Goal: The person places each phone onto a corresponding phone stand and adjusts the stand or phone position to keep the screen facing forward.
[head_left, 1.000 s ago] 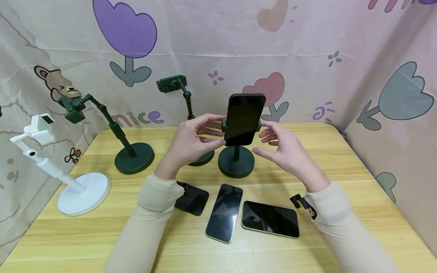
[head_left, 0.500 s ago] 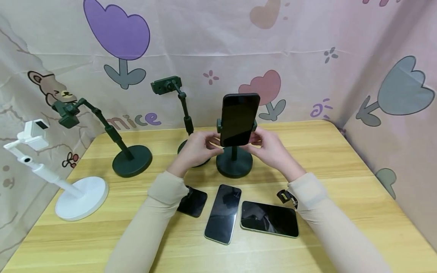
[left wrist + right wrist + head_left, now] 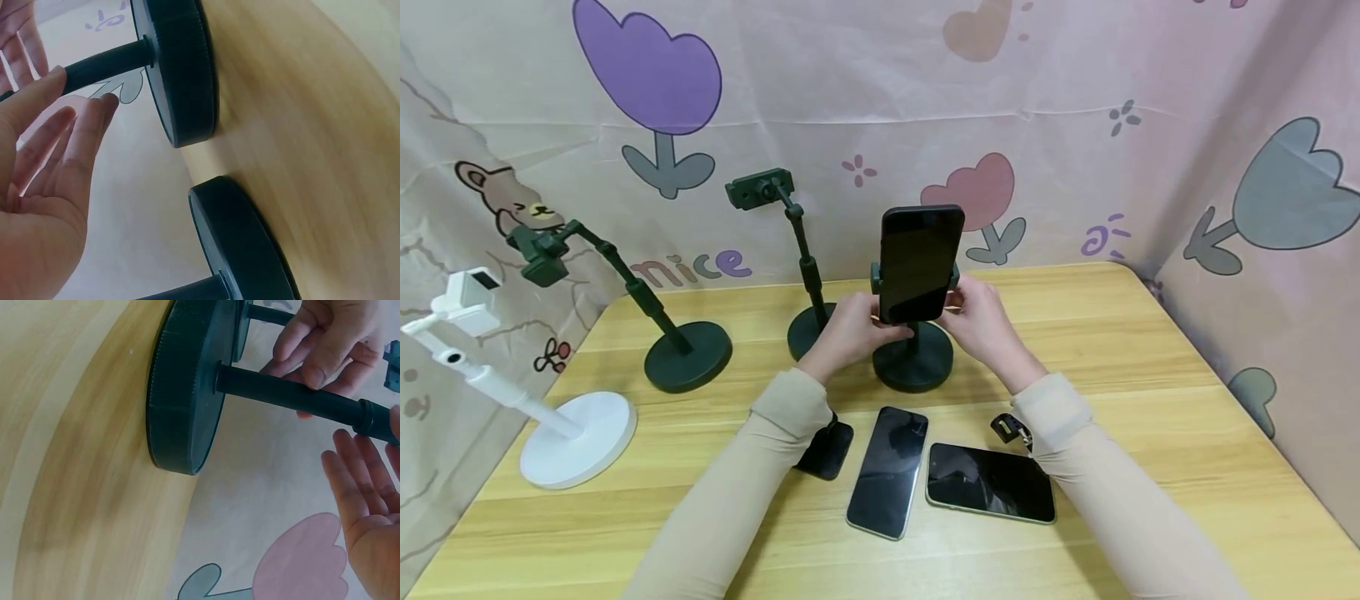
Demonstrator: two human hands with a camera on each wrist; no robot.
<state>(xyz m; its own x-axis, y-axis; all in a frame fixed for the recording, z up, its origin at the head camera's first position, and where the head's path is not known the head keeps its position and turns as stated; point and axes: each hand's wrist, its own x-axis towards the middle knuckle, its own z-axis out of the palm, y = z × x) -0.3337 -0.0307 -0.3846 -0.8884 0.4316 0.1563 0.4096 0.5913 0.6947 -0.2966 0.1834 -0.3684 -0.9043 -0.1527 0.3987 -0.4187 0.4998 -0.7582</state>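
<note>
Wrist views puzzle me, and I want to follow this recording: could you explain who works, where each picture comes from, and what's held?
No machine here: a person uses a bare left hand and right hand. One camera is on the head, one on each wrist; the wrist pictures look tipped sideways. On the wooden table lie three phones, the leftmost partly hidden by the left sleeve. A white stand and two green stands are there, plus a third green stand holding an upright phone. The left thumb is at its post, fingers behind; the right fingertips are beside it. Whether either hand really grips is unclear.
</note>
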